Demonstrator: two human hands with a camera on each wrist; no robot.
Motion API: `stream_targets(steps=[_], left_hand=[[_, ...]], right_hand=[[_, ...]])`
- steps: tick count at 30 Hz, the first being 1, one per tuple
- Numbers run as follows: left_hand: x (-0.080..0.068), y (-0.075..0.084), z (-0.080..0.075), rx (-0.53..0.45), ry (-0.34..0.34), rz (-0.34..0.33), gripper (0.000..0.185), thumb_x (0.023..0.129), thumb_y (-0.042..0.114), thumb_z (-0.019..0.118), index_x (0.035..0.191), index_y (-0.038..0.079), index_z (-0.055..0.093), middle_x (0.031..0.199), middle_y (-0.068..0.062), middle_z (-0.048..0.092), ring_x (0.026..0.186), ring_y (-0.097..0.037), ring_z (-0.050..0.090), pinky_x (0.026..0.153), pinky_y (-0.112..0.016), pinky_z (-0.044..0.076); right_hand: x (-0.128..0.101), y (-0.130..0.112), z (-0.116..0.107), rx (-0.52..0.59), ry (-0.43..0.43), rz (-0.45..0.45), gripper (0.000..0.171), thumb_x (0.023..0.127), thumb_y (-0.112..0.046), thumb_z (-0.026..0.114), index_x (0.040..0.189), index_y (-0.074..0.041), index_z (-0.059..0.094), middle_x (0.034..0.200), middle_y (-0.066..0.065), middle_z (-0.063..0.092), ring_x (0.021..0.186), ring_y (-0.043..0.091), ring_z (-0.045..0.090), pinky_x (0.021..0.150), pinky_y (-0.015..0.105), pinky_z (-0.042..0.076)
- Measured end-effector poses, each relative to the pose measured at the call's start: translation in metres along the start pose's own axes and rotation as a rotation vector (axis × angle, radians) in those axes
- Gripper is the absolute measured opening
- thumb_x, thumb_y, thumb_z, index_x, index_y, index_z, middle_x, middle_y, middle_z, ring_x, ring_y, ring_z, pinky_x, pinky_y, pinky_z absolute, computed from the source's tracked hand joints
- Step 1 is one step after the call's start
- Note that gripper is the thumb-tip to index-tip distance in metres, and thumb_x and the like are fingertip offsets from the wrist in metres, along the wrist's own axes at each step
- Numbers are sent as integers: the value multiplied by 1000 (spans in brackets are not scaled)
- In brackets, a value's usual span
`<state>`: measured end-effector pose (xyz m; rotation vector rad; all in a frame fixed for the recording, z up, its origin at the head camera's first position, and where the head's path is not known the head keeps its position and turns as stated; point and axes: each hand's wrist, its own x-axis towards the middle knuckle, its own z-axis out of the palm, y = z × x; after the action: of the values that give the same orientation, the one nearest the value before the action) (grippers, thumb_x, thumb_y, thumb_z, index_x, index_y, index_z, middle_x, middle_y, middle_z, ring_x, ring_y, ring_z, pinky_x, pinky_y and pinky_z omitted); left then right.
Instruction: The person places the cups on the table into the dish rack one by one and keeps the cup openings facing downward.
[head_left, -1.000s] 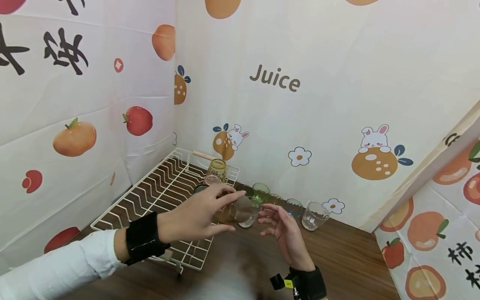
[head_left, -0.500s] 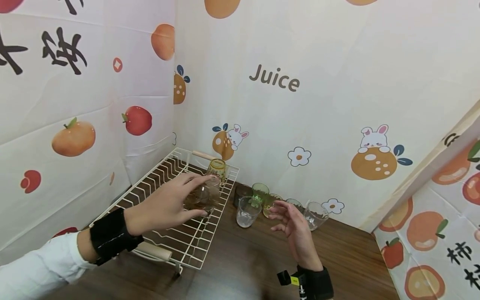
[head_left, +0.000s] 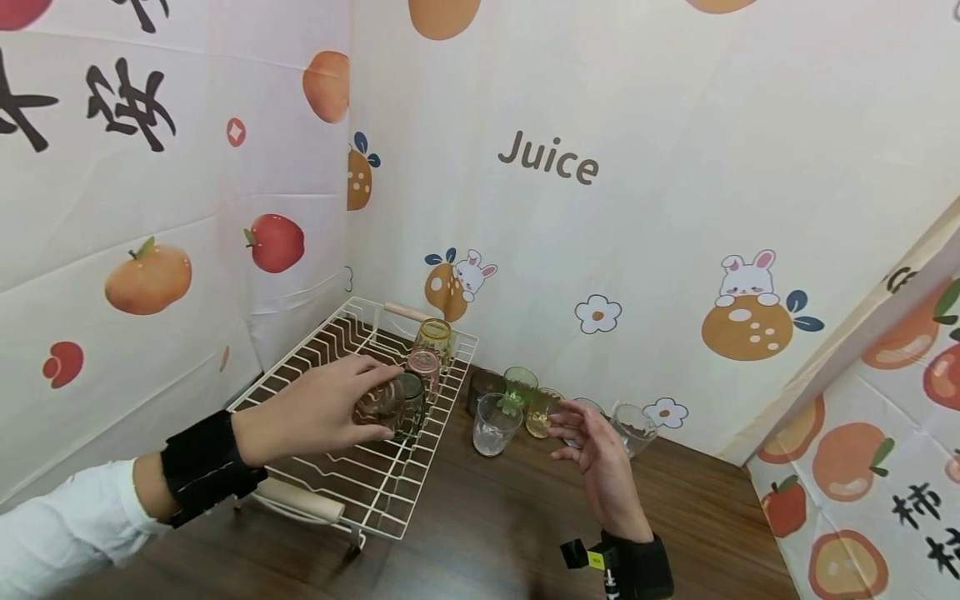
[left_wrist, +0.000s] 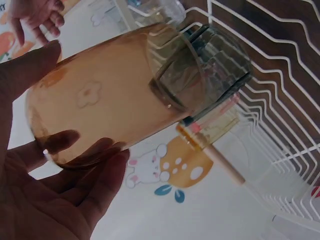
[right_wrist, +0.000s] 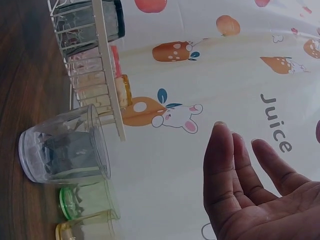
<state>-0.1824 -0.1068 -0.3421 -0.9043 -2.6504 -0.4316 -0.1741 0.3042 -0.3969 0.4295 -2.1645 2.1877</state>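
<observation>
My left hand (head_left: 311,412) grips an amber glass (left_wrist: 105,97) near its base, thumb on one side and fingers on the other. The glass is held over the wire dish rack (right_wrist: 107,70), close beside a dark grey glass (head_left: 412,404); whether it touches the wires I cannot tell. Behind these, a pink glass (head_left: 425,367) and a yellow glass (head_left: 434,335) stand in a line on the rack. My right hand (head_left: 600,467) holds nothing, its fingers loosely bent, and hovers in front of the glasses on the table.
On the wooden table (head_left: 480,533), right of the rack, stand a clear glass (head_left: 493,429), a black glass (head_left: 483,385), a green glass (head_left: 521,383) and several more. Another clear glass (head_left: 634,427) is partly behind my right hand. A printed cloth wall (head_left: 540,250) rises behind.
My left hand has carried the amber glass leftward from the table glasses to the rack, beside the dark grey glass. My right hand has drawn away to the right and slightly down.
</observation>
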Motion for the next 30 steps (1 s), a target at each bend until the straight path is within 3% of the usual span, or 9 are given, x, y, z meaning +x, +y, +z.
stream_targets(steps=[5,15,23,30], left_hand=[[3,-1,3,22,-112,17,73,85,46,89,142,6,66,122,-8,71,98,-13,67,79,-35,62],[13,-6,20,15,-333,4,77,83,51,88,141,6,64,114,-6,69,101,-18,67,87,-44,61],[16,-1,34,28,-381,48,71,87,39,88,142,3,61,117,-9,66,106,-22,69,93,-46,61],[17,2,35,-10,-388,13,71,91,37,86,146,1,59,124,-16,64,111,-26,69,96,-48,60]], right_hand=[[-1,-2,-1,-23,28,7,59,118,-41,32,151,7,44,128,4,70,113,14,70,83,28,63],[0,-3,-1,-31,39,6,61,118,-40,33,152,9,42,127,4,70,111,12,70,82,29,64],[1,-3,0,-34,44,9,60,118,-41,33,152,8,43,128,6,70,110,12,70,82,30,64],[0,-3,-1,-39,49,7,60,118,-40,33,152,9,43,127,6,70,111,15,70,82,30,64]])
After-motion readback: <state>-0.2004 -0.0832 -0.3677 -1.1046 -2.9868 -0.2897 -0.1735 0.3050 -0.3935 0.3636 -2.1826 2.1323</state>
